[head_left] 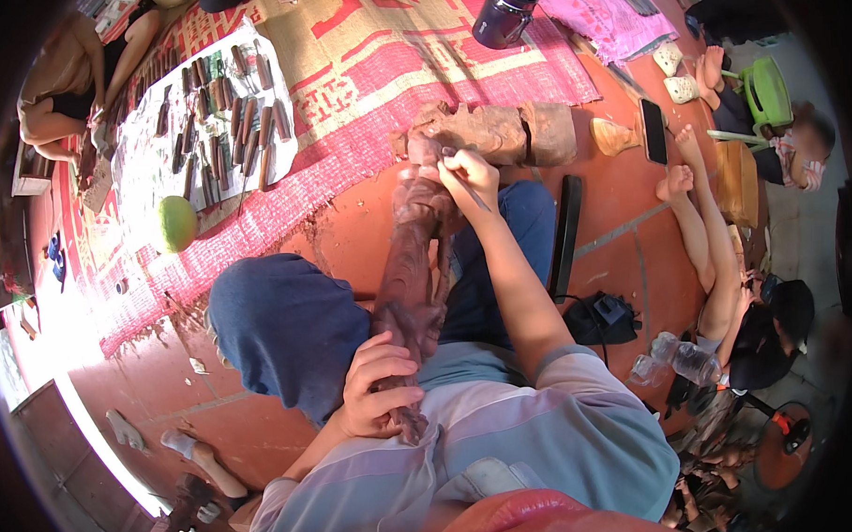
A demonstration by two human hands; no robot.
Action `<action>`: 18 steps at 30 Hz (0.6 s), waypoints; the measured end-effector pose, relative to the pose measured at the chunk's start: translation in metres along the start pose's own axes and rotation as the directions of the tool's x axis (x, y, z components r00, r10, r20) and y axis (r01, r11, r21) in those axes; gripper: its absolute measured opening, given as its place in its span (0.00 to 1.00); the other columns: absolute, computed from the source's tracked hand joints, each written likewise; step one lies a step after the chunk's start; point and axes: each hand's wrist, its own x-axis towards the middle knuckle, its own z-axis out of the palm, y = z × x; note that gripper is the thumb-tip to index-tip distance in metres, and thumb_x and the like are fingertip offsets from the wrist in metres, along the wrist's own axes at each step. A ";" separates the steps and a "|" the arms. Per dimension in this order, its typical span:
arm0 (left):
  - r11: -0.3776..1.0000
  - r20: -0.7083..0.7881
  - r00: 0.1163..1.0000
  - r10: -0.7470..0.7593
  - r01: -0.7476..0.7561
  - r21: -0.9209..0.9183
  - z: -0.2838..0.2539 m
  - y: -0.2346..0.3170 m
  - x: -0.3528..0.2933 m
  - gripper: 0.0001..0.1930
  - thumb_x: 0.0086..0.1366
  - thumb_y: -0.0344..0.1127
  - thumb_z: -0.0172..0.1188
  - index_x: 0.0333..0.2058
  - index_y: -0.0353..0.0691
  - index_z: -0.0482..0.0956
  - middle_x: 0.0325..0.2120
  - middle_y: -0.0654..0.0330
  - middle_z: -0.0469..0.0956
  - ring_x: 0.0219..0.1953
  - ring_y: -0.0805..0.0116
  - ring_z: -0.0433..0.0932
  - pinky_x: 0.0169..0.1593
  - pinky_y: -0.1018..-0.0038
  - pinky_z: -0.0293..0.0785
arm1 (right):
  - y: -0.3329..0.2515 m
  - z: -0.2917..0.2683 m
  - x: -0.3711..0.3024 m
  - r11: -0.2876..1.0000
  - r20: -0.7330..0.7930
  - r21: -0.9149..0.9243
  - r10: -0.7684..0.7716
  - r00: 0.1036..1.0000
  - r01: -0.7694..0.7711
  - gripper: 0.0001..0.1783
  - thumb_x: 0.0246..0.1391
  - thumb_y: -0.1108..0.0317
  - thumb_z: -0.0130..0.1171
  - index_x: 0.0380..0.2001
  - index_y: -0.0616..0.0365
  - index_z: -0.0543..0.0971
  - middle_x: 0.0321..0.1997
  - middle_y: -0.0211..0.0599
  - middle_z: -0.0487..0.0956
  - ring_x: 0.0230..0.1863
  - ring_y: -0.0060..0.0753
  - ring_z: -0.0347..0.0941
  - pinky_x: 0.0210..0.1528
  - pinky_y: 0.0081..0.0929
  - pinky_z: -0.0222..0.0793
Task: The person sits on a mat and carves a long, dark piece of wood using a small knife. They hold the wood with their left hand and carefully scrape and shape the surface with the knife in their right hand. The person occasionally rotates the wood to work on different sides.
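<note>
A reddish-brown carved wooden figure (403, 276) slants from my lap, its head end away from me. My left hand (381, 385) is wrapped round its near end, close to my shirt. At the far end, my right hand (470, 178) is closed on a slim carving tool (478, 198), held like a pen against the figure's head (424, 152). The tool's tip is too small to make out. Just beyond lies a thicker, lighter carved wood block (496, 134), partly behind my right hand.
Several dark-handled carving tools (243, 132) lie on a white sheet (127, 173) on the patterned mat (366, 155). Nearby are a green round fruit (176, 224) and a dark mug (505, 17). Rightward are a phone (654, 132), plastic bottles (694, 362) and other people's legs (716, 228).
</note>
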 end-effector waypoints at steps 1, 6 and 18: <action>1.000 0.002 1.000 0.002 -0.002 0.002 0.000 -0.001 0.000 0.14 0.49 0.36 0.66 0.36 0.46 0.78 0.42 0.55 0.72 0.45 0.53 0.73 0.53 0.50 0.65 | -0.002 -0.003 -0.004 0.998 0.017 0.033 0.054 0.998 -0.055 0.09 0.42 0.76 0.65 0.19 0.63 0.73 0.21 0.30 0.74 0.23 0.12 0.68 0.26 0.16 0.65; 1.000 0.003 1.000 0.009 -0.009 -0.014 0.001 -0.001 0.000 0.14 0.49 0.36 0.66 0.36 0.47 0.79 0.42 0.55 0.73 0.45 0.54 0.73 0.53 0.50 0.65 | 0.011 -0.015 0.015 0.874 0.115 0.365 0.298 0.948 -0.320 0.07 0.44 0.72 0.64 0.20 0.62 0.76 0.20 0.31 0.77 0.25 0.12 0.70 0.29 0.16 0.66; 1.000 -0.008 1.000 0.016 -0.016 -0.014 0.002 -0.001 -0.001 0.13 0.50 0.38 0.65 0.36 0.47 0.78 0.42 0.55 0.73 0.45 0.54 0.73 0.54 0.50 0.64 | 0.009 -0.009 0.019 0.887 0.046 0.244 0.393 0.918 -0.392 0.09 0.53 0.71 0.59 0.21 0.62 0.75 0.22 0.28 0.78 0.26 0.14 0.71 0.28 0.15 0.66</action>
